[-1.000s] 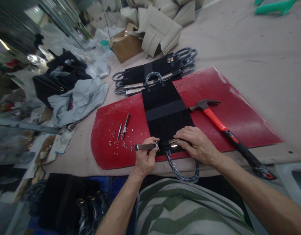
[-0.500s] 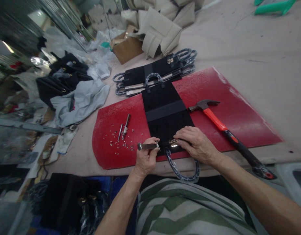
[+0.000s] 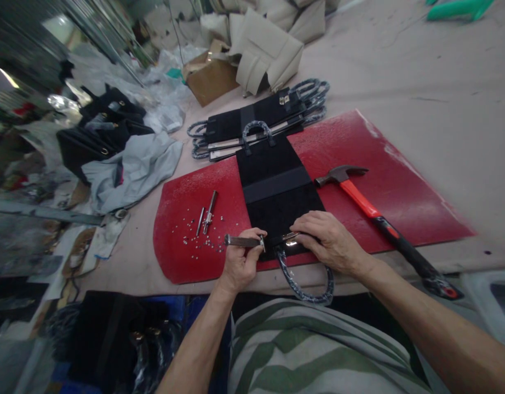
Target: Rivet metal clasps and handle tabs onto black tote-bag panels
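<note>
Black panel (image 3: 283, 216) partly out of sight beneath hands (image 3: 241, 265) (image 3: 330, 242).

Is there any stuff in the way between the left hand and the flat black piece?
Nothing visible blocks it. The left hand is right by the black piece's near left corner, holding a metal tool. The hammer lies off to the right.

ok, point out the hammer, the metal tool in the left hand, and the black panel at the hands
hammer (image 3: 362, 202): head view, orange part of the handle
metal tool (image 3: 241, 241): head view, shaft
black panel (image 3: 276, 184): head view, smooth band across its middle
</note>
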### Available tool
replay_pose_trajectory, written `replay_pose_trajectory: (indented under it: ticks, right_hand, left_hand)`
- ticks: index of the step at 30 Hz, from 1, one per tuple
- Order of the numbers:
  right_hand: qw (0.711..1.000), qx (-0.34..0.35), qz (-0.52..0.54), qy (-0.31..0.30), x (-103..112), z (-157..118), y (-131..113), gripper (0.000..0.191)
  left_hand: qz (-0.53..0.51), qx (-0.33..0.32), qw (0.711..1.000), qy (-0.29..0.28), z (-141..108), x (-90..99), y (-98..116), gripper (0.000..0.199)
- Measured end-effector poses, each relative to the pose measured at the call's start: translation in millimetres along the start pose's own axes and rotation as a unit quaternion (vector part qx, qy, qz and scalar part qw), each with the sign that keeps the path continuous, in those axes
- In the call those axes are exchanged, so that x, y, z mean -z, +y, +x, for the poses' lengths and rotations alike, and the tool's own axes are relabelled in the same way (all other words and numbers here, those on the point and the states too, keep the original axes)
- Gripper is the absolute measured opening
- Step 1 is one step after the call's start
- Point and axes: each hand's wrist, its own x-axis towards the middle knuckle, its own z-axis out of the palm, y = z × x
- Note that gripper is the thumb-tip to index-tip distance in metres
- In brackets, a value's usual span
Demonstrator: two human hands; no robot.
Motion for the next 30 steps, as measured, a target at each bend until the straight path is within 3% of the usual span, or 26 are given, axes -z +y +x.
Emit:
replay_pose_trajectory:
  ticks: [8,21,30]
  right_hand:
    - [1.0,-0.002,-0.005,0.009,-2,-1,0,0.017]
    - [1.0,0.004,-0.005,0.01,0,-1,-1,0.016]
    - [1.0,0.026,0.006,-0.011,4,-1,-2,0.014]
  left_hand:
    - [0.055,-0.007,0.998,0.042,-5,-10.2,4,0.01]
    - [0.076,-0.023,0.996,0.028,-5,-11.6,6,0.011]
    - [0.083,-0.025,0.994,0.066,-9,-14.8,8,0.012]
